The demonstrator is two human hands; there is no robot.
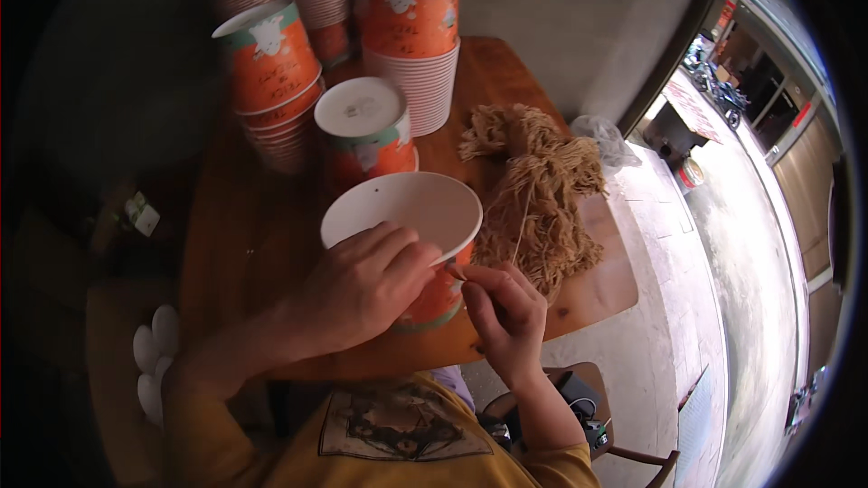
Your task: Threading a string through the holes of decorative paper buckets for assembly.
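Note:
A large paper bucket (429, 203), white inside and orange outside with a green band at its base, stands upright on the wooden table before me. A small dark hole shows in its far wall. My left hand (362, 285) lies over the near rim, fingers curled closed on the bucket; its fingertips are partly hidden. Just outside the rim, my right hand (506, 307) pinches a short end of brown twine (458, 273) between thumb and forefinger. A loose heap of brown twine (542, 190) lies right of the bucket.
Behind stand an upside-down bucket (362, 108) and nested stacks of matching buckets (411, 81), (271, 63). A clear plastic bag (606, 140) is by the table's right corner. A chair (592, 398) with dark items stands at lower right, and white round objects (149, 352) at lower left.

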